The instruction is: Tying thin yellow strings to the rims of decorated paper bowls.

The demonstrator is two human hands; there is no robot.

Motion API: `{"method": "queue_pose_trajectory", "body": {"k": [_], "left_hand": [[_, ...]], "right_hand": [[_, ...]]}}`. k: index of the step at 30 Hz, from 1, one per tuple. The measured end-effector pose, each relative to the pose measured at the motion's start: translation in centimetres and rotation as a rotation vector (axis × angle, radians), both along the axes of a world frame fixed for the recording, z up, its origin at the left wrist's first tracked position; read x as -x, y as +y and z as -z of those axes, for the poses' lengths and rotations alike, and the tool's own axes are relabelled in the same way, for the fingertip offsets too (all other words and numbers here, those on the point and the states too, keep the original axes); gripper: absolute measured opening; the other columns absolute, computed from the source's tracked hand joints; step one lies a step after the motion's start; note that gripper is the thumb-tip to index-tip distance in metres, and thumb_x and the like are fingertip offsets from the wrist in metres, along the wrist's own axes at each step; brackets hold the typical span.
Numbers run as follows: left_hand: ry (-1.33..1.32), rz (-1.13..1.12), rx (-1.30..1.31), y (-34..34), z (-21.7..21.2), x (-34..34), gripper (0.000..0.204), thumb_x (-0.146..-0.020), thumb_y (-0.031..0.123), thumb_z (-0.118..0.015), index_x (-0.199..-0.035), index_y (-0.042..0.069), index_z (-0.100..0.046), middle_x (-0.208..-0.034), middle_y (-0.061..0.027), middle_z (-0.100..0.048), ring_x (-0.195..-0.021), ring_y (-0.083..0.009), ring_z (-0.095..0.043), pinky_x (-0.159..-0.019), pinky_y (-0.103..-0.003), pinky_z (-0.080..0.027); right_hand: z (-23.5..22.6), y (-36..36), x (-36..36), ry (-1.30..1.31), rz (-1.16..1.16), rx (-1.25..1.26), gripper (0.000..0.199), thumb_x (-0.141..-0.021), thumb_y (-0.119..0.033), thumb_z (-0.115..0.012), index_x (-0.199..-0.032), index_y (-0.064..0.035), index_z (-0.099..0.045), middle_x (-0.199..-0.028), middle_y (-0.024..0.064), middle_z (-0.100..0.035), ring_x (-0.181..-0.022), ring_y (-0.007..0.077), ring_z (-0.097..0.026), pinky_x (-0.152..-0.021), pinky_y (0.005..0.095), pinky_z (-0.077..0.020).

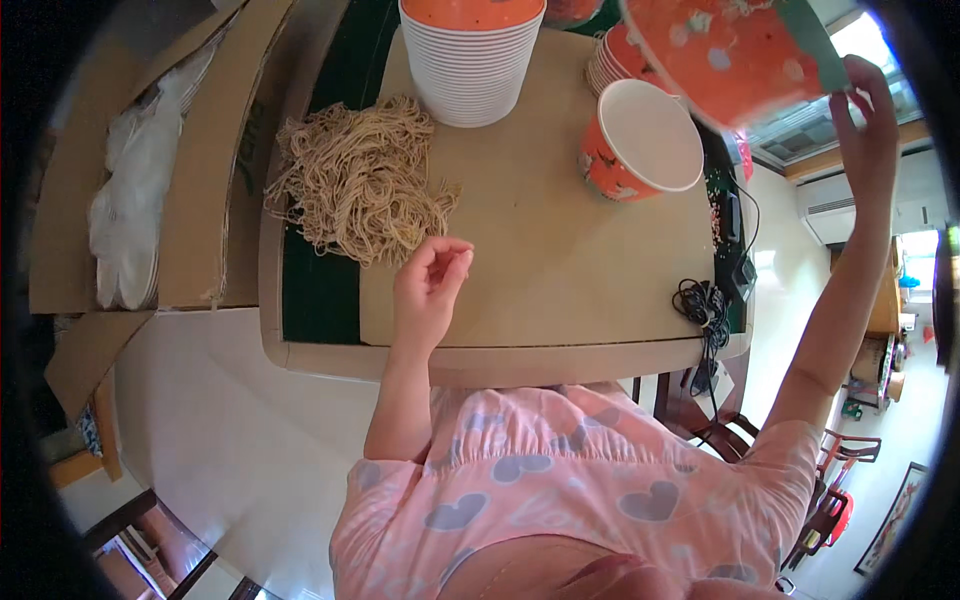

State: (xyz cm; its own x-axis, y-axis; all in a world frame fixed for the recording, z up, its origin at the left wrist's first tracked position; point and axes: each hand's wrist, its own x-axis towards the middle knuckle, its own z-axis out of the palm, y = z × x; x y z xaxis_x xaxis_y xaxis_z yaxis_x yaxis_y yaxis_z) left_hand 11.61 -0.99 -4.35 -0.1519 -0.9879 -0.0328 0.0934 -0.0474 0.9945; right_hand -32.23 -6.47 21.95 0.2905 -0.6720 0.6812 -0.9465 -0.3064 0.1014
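Note:
My left hand [428, 292] is near the table's front edge, its fingers curled and the thumb close to the fingertips. Anything in that pinch is too small to make out. Just beyond it lies a tangled heap of beige string [360, 185]. Raised at the upper right, my right hand [868, 115] grips the green edge of a large orange printed piece [715, 60] with pale spots. Its full shape runs out of view. Below this piece, a single orange-and-white paper bucket [650, 140] stands with its white inside showing.
A tall stack of white-rimmed paper buckets [473, 75] stands at the back, beside more orange buckets [625, 50]. A cardboard box [215, 170] with white plastic-wrapped contents adjoins the table's left side. Coiled black cable [703, 308] lies at the right edge of the cardboard-covered table [540, 260].

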Motion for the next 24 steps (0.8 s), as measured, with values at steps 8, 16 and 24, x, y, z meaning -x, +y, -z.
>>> {"method": "queue_pose_trajectory", "body": {"k": [8,16,24], "left_hand": [[-0.063,-0.005,-0.016,-1.5,0.1,0.5,0.006,-0.092,0.006,-0.062,-0.097,0.002,-0.063,-0.079,0.0035,-0.06,-0.07,-0.0028,-0.052,-0.063,-0.018,-0.042],[-0.152,-0.04,-0.109,-3.0,0.8,1.4,0.007,-0.092,0.007,-0.063,-0.097,0.002,-0.064,-0.079,0.0031,-0.06,-0.07,-0.0033,-0.053,-0.064,-0.018,-0.043],[-0.146,-0.026,-0.12,-4.2,1.2,2.3,0.008,-0.092,0.007,-0.063,-0.098,0.002,-0.064,-0.08,0.0027,-0.061,-0.07,-0.0035,-0.054,-0.064,-0.018,-0.044]], "right_hand": [[3.9,-10.9,6.4,0.015,0.095,0.26,0.028,-0.082,-0.001,-0.062,-0.108,-0.0103,-0.059,-0.099,0.0082,-0.062,-0.084,0.0226,-0.066,-0.074,0.0343,-0.0529],[9.1,-14.9,6.6,-0.095,0.132,0.14,0.024,-0.083,0.0,-0.06,-0.105,-0.01,-0.056,-0.101,0.0088,-0.061,-0.086,0.0268,-0.065,-0.074,0.0375,-0.0522],[10.8,-18.1,9.4,-0.202,0.004,0.007,0.032,-0.082,0.008,-0.057,-0.11,-0.0088,-0.054,-0.114,0.0081,-0.06,-0.105,0.0272,-0.063,-0.085,0.0365,-0.0521]]}}
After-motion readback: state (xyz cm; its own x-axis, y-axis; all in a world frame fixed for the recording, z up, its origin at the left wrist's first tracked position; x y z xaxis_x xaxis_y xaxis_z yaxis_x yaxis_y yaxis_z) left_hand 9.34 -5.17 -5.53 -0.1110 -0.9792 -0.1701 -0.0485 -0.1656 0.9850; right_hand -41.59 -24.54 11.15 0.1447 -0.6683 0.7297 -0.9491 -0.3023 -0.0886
